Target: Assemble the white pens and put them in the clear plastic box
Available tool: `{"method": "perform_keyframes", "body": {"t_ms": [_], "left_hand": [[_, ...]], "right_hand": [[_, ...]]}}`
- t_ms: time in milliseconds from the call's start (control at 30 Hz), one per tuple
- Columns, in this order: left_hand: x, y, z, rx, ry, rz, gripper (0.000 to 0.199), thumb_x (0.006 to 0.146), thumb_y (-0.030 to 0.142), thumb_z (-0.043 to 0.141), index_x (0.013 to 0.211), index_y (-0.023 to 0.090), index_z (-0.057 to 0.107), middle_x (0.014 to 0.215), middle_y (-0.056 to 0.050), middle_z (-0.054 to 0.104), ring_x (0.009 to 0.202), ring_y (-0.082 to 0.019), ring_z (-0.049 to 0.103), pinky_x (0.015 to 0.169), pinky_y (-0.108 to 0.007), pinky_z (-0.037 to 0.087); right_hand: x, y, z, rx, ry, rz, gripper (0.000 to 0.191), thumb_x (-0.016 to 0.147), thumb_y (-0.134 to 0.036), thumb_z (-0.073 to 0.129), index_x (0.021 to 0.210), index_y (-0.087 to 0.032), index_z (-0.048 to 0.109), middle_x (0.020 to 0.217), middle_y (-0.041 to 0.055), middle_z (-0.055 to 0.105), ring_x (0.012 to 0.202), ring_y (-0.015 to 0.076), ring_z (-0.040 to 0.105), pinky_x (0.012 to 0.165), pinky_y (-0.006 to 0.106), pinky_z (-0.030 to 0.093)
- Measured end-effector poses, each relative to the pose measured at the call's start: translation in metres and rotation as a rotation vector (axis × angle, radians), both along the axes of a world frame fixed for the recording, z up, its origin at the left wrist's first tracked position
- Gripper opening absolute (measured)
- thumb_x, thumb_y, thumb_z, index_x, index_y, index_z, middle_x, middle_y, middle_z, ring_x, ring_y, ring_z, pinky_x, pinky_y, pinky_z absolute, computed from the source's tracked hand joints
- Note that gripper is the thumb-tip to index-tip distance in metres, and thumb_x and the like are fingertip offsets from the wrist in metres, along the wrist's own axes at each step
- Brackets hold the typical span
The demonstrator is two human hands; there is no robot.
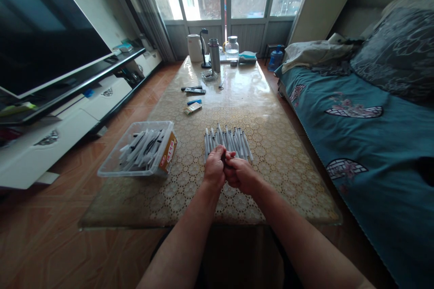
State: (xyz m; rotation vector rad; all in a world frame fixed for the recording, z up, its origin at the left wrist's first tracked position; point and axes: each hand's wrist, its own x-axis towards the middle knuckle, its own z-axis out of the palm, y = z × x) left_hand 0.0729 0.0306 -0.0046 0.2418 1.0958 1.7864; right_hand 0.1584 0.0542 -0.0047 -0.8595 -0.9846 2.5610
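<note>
Pens (241, 143) with pale, see-through barrels lie side by side in a loose row on the bench (283, 185), just past twelve o'clock from the person's hands. Left hand (214, 167) and right hand (241, 175) are pressed together over the near end of that row, fingers curled inward; a dark patch shows between them, but I cannot tell whether they grip anything (the fingers hide it).

Between nine and ten o'clock, near the bench's left edge, stands a clear plastic tub (130, 173) with an orange label, loosely filled with more pens (146, 146) lying at odd angles. Towards eleven o'clock, a small carton (193, 108) lies just beside a blue object (194, 102) too small to name.

Around twelve o'clock, at the far end, are a steel thermos flask (215, 58), a white electric kettle (194, 48) to its left, and a lidded glass pitcher (232, 48) to its right. Off the bench at two o'clock, a teal embroidered cover (325, 86) drapes a sofa or bed; a television (50, 36) stands at ten.
</note>
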Motion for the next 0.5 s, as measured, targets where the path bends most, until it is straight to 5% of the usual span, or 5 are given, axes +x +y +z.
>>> {"method": "perform_keyframes", "body": {"t_ms": [200,500], "left_hand": [[-0.003,0.0,-0.002,0.011,0.208,0.022,0.029,0.077,0.043,0.061,0.07,0.019,0.047,0.051,0.006,0.049,0.065,-0.016,0.066,0.062,-0.024,0.047],[-0.006,-0.002,-0.006,-0.027,0.161,-0.031,0.032,0.074,0.047,0.063,0.071,0.019,0.046,0.052,0.006,0.05,0.064,-0.017,0.066,0.059,-0.025,0.047]], "right_hand": [[-0.005,-0.004,0.004,0.064,-0.033,-0.043,0.042,0.071,-0.048,0.064,0.074,-0.025,0.029,0.043,-0.0135,0.027,0.033,0.0034,0.014,0.032,0.015,0.009],[-0.007,-0.012,0.004,0.063,-0.058,-0.1,0.037,0.075,-0.048,0.061,0.077,-0.025,0.033,0.042,-0.0135,0.026,0.032,0.0043,0.013,0.031,0.016,0.01]]}}
